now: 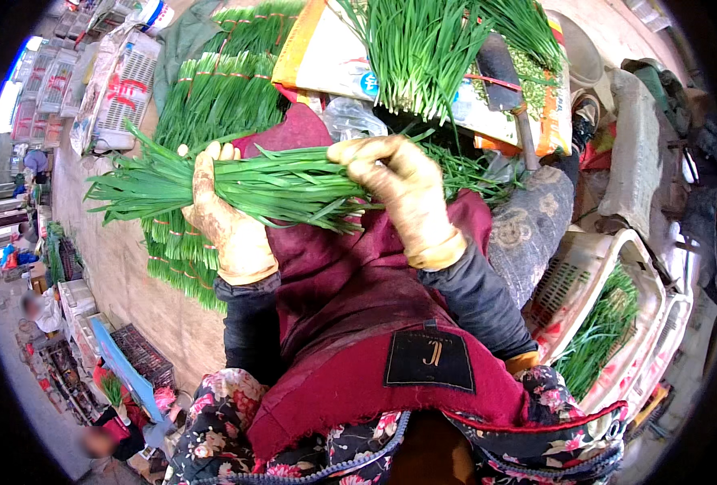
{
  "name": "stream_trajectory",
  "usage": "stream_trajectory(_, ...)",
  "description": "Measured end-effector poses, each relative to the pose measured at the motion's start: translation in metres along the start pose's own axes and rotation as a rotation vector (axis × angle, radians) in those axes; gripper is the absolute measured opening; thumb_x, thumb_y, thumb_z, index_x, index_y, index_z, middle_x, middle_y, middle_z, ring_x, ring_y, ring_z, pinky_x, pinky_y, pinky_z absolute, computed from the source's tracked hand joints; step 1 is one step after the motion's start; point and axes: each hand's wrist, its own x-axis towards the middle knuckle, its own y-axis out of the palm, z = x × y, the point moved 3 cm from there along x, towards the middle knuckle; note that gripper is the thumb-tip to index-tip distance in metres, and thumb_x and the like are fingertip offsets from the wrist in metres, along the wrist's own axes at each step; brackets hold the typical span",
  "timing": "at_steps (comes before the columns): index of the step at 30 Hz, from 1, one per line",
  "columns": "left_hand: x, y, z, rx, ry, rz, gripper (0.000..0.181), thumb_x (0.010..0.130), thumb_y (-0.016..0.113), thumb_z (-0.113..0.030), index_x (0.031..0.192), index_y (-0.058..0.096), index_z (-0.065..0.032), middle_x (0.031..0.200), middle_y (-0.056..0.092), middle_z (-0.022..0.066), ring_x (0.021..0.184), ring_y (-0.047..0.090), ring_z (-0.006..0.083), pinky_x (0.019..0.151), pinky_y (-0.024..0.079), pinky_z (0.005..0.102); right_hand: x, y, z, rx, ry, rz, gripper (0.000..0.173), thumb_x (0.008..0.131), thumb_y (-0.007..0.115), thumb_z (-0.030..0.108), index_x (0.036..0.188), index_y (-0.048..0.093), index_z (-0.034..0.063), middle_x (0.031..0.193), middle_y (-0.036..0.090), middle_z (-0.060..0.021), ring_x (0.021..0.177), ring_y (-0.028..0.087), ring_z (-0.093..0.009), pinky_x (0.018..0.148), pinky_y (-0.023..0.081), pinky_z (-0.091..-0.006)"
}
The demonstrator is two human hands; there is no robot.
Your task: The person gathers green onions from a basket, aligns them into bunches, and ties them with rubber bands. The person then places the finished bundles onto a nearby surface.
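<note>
A loose bunch of garlic chives (pixel 291 182) lies sideways above my lap, leaf tips to the left and pale stem ends to the right. My gloved left hand (pixel 228 224) is wrapped around its leafy part. At the stem end, the bent fingers of my gloved right hand (pixel 401 188) pinch stalks along the bunch's upper edge. Both gloves are pale and soiled. Below the hands, a dark red apron (pixel 346 279) covers my lap. More loose chives (pixel 455 160) lie just beyond my right hand, partly hidden by it.
Banded chive bundles (pixel 225 97) lie in rows on the floor at left. Ahead, a printed sack (pixel 319 45) bears a chive pile (pixel 419 54) and a broad-bladed knife (pixel 497 73). A plastic crate (pixel 649 321) at right holds chives (pixel 603 327). A person (pixel 119 430) sits at lower left.
</note>
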Motion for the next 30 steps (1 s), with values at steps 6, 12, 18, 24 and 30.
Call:
stream_trajectory(6,0.000,0.004,0.004,0.003,-0.050,-0.031,0.027,0.092,0.060,-0.014,0.113,0.061,0.0039,0.112,0.063,0.0170,0.105,0.061,0.0262,0.094,0.051,0.0370,-0.008,-0.039,0.007,0.219,0.085,-0.194,0.007,0.090,0.061,0.005,0.095,0.058,0.0006,0.090,0.068,-0.0104,0.085,0.065,-0.018,0.082,0.051,-0.0304)
stream_trajectory(12,0.006,0.000,0.007,0.053,-0.034,-0.004,0.029,0.092,0.060,-0.013,0.116,0.060,0.0019,0.112,0.063,0.0137,0.103,0.061,0.0256,0.092,0.052,0.0379,-0.021,-0.142,0.015,0.322,-0.005,-0.284,0.009,0.091,0.062,0.011,0.095,0.059,0.0046,0.090,0.063,-0.0085,0.082,0.059,-0.018,0.088,0.047,-0.0339)
stream_trajectory(18,0.007,-0.004,0.012,0.039,-0.006,0.031,0.033,0.092,0.061,-0.017,0.119,0.059,0.0011,0.114,0.062,0.0137,0.106,0.059,0.0253,0.093,0.050,0.0405,-0.055,-0.105,0.001,-0.548,0.259,0.225,0.028,0.094,0.055,0.010,0.120,0.061,-0.0006,0.119,0.063,-0.0095,0.112,0.057,-0.019,0.100,0.042,-0.0317)
stream_trajectory(24,-0.001,0.002,0.008,0.063,-0.026,0.021,0.032,0.092,0.059,-0.018,0.118,0.060,0.0008,0.110,0.064,0.0136,0.104,0.061,0.0236,0.094,0.050,0.0380,-0.039,-0.041,-0.009,-0.322,0.456,0.202,0.040,0.084,0.072,0.024,0.116,0.062,0.0014,0.099,0.063,-0.0120,0.101,0.060,-0.022,0.089,0.046,-0.0323)
stream_trajectory(30,-0.035,0.032,-0.013,0.124,0.138,0.071,0.036,0.091,0.060,-0.008,0.126,0.054,-0.0029,0.104,0.065,0.0118,0.094,0.064,0.0212,0.085,0.054,0.0340,-0.039,-0.029,-0.042,-0.215,0.401,-0.082,0.035,0.083,0.074,0.018,0.112,0.065,0.0021,0.106,0.066,-0.0089,0.097,0.062,-0.018,0.088,0.047,-0.0288)
